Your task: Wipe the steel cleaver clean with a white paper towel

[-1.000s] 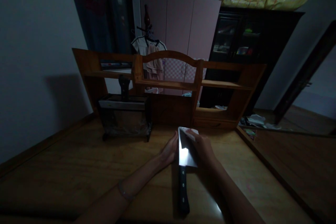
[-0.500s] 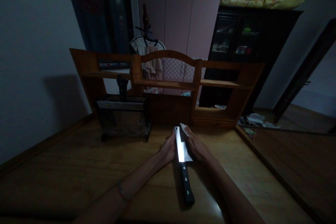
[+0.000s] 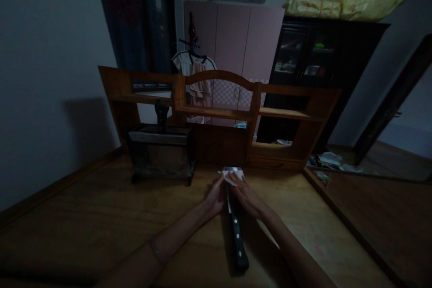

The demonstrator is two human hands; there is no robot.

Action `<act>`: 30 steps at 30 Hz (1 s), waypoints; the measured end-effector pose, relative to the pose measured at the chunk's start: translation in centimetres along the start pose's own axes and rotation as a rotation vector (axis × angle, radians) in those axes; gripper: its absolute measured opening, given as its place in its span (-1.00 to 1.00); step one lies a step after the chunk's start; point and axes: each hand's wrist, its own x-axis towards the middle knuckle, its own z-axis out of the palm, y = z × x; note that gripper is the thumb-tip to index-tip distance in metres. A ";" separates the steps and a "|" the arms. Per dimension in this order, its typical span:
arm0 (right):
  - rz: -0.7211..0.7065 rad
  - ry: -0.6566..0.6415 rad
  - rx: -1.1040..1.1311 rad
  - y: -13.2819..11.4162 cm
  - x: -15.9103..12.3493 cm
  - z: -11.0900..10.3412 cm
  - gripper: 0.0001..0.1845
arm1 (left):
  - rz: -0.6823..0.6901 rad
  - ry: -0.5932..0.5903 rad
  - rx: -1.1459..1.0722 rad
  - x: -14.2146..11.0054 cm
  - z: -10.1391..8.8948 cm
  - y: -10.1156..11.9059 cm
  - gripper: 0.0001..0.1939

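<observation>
Where blade (image 3: 233, 168) gleamed earlier, the right hand (image 3: 249, 199) now presses flat on the cloth (image 3: 239, 173), so wiping seemingly reaches the tip. At 9 o'clock, the left hand (image 3: 215, 196), grip hidden, meets the knife (image 3: 236, 230) over the surface (image 3: 101, 220).

Passage is blocked ahead-left of the left hand (image 3: 215, 199) by the knife rack (image 3: 164, 157), beyond both hands by the shelf (image 3: 216, 113), and just behind them by the knife handle (image 3: 238, 239). Free room is offered over the table (image 3: 310, 209), right of the right hand (image 3: 247, 196).
</observation>
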 end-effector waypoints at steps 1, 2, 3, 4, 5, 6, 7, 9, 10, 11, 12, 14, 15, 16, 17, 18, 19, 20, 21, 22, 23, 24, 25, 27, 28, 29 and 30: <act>-0.009 -0.035 0.001 -0.5 -0.1 -0.3 -0.48 | -0.010 0.005 0.005 0.0 -0.1 0.0 -0.54; -0.018 -0.069 0.003 -0.9 -0.3 -0.7 -0.48 | -0.028 0.003 0.012 0.0 -0.2 -0.1 -0.51; -0.034 -0.105 0.003 -1.3 -0.6 -1.0 -0.48 | -0.056 -0.001 0.023 0.0 -0.3 -0.1 -0.46; -0.047 -0.140 0.008 -1.6 -1.0 -1.4 -0.48 | -0.091 -0.007 0.039 -0.1 -0.4 -0.1 -0.41; -0.068 -0.167 0.016 -1.9 -1.4 -1.7 -0.48 | -0.129 -0.012 0.057 -0.1 -0.5 0.0 -0.34; -0.097 -0.190 0.025 -2.2 -1.9 -2.0 -0.48 | -0.161 -0.014 0.073 -0.1 -0.6 0.0 -0.29; -0.119 -0.201 0.037 -2.5 -2.4 -2.3 -0.49 | -0.180 -0.013 0.086 -0.1 -0.6 0.0 -0.25; -0.138 -0.222 0.091 -2.9 -3.4 -2.9 -0.50 | -0.168 -0.011 0.104 0.0 -0.5 0.0 -0.23; -0.114 -0.234 0.122 -3.0 -3.8 -3.2 -0.51 | -0.147 -0.013 0.111 0.1 -0.4 0.0 -0.24; -0.100 -0.245 0.159 -3.1 -4.2 -3.5 -0.52 | -0.123 -0.015 0.122 0.2 -0.3 0.0 -0.26; -0.069 -0.237 0.193 -3.0 -4.6 -3.9 -0.53 | -0.102 -0.016 0.135 0.2 -0.2 0.0 -0.28; -0.042 -0.231 0.243 -2.5 -5.0 -4.5 -0.53 | -0.086 -0.006 0.157 0.3 0.1 0.0 -0.31; -0.036 -0.230 0.249 -2.1 -5.1 -4.8 -0.53 | -0.081 0.001 0.154 0.3 0.2 -0.1 -0.33; -0.031 -0.220 0.244 -1.5 -5.1 -5.0 -0.53 | -0.079 0.005 0.142 0.3 0.3 -0.1 -0.34; -0.035 -0.208 0.232 -0.9 -5.1 -5.1 -0.53 | -0.079 0.001 0.124 0.3 0.3 -0.1 -0.35; -0.033 -0.193 0.222 -0.3 -4.9 -5.2 -0.52 | -0.076 -0.011 0.103 0.3 0.4 -0.1 -0.35; -0.024 -0.173 0.206 0.2 -4.7 -5.2 -0.52 | -0.069 -0.028 0.082 0.3 0.5 -0.1 -0.34; -0.009 -0.153 0.184 0.6 -4.5 -5.0 -0.51 | -0.062 -0.050 0.064 0.3 0.5 -0.1 -0.33; 0.012 -0.130 0.158 0.8 -4.2 -4.8 -0.51 | -0.059 -0.075 0.048 0.3 0.5 0.0 -0.31; 0.031 -0.108 0.127 0.9 -4.0 -4.5 -0.50 | -0.054 -0.093 0.033 0.3 0.5 0.0 -0.31; 0.043 -0.091 0.095 0.8 -3.8 -4.2 -0.50 | -0.049 -0.103 0.019 0.3 0.5 0.0 -0.31; 0.045 -0.071 0.068 0.5 -3.6 -3.8 -0.49 | -0.049 -0.100 0.011 0.3 0.4 0.0 -0.32; 0.021 -0.073 0.050 0.0 -3.5 -3.4 -0.48 | -0.059 -0.083 0.007 0.3 0.2 0.0 -0.32; -0.034 -0.104 0.042 -0.9 -3.5 -2.7 -0.48 | -0.103 -0.025 0.014 0.4 -0.3 -0.1 -0.32; -0.064 -0.121 0.040 -1.2 -3.6 -2.4 -0.47 | -0.132 0.001 0.020 0.4 -0.5 -0.1 -0.31; -0.086 -0.136 0.038 -1.4 -3.6 -2.3 -0.47 | -0.158 0.016 0.022 0.5 -0.7 -0.1 -0.31; -0.097 -0.145 0.034 -1.5 -3.7 -2.2 -0.47 | -0.173 0.023 0.023 0.5 -0.8 -0.1 -0.31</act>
